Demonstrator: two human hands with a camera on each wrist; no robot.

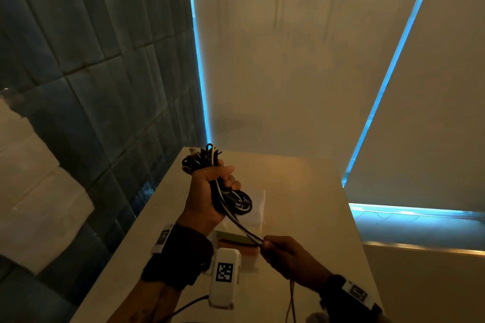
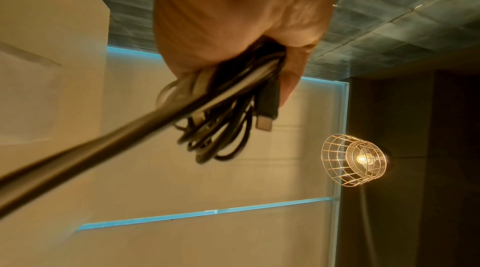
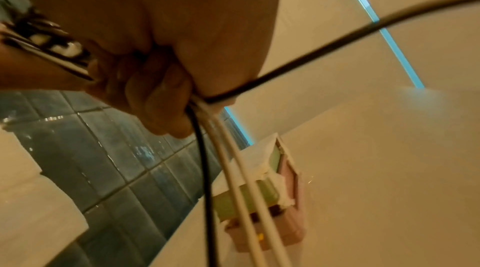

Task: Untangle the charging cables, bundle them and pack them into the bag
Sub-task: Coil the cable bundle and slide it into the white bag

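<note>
My left hand (image 1: 210,191) is raised above the table and grips a coiled bundle of black and white charging cables (image 1: 237,200); loops stick out above the fist (image 1: 203,158). In the left wrist view the fingers (image 2: 291,78) curl round the bundle of cables (image 2: 221,123), with a plug end hanging free. Several taut strands run down to my right hand (image 1: 278,246), which pinches them. In the right wrist view my right hand (image 3: 166,95) holds a black cable and two white cables (image 3: 241,179). A pink and green bag (image 3: 262,199) lies on the table below.
The white table (image 1: 301,191) stands against a blue tiled wall (image 1: 91,73). A white tagged device (image 1: 225,275) with a cable lies near the front edge. Pale blinds with blue-lit gaps are behind. A caged lamp (image 2: 354,160) glows in the left wrist view.
</note>
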